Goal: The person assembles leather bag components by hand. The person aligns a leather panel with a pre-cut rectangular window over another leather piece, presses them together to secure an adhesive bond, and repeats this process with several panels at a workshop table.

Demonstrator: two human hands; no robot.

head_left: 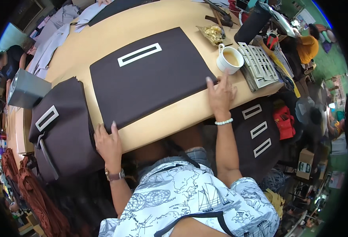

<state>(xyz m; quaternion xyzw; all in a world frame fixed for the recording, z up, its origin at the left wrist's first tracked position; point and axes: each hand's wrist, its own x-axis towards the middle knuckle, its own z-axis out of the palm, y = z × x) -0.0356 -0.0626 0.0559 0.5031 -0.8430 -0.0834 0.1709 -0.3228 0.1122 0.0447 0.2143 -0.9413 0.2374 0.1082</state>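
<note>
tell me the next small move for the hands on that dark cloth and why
Probably slide the dark cloth a little straighter on the table. The left hand lies flat on its near left corner and the right hand on its near right corner, neither pinching it, and the cup stands close.

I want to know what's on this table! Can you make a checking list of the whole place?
Surface: tan table, partly bare.
Job's things: dark fabric panel lying flat, white frame on it.
Clutter: cup of milky drink, snack dish, white frame stack, dark fabric pile at left.
Hands: left hand on the panel's near left corner; right hand on its right edge, fingers flat.
Cables: nothing seen.
Surroundings: grey box, other people nearby.
</note>
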